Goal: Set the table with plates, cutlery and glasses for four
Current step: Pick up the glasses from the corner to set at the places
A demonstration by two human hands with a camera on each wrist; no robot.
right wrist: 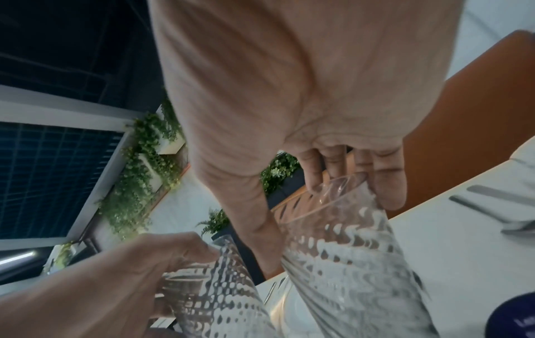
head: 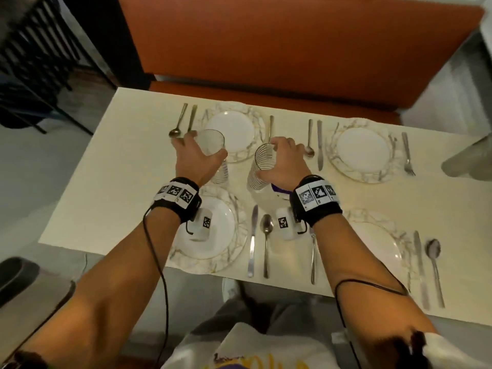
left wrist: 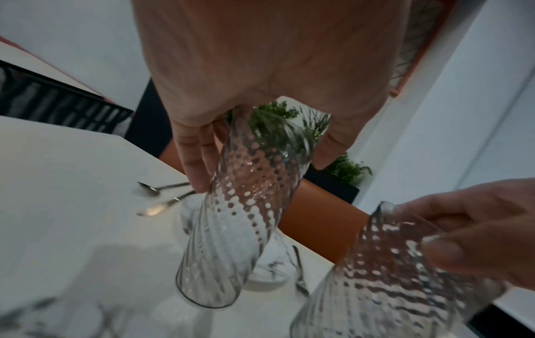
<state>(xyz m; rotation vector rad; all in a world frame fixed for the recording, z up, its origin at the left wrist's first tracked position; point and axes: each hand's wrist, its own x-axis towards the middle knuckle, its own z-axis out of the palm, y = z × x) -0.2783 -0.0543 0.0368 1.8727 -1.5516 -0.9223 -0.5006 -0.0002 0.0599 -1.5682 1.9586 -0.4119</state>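
Note:
My left hand (head: 198,153) grips a tall ribbed glass (head: 213,153) by its rim, lifted above the table (head: 111,166) near the far left plate (head: 234,130). In the left wrist view the same glass (left wrist: 240,219) hangs tilted from my fingers (left wrist: 196,164). My right hand (head: 285,158) holds a second ribbed glass (head: 261,169) near its rim, between the far plates; in the right wrist view this glass (right wrist: 350,263) sits under my fingers (right wrist: 385,183). Plates (head: 363,149) with knives, spoons and forks lie at the four places.
An orange bench (head: 292,49) runs along the table's far side. A dark slatted chair (head: 37,62) stands at the far left. Near-side plates (head: 213,227) and cutlery (head: 266,243) lie under my forearms. A dark blue object (head: 279,190) sits below my right wrist.

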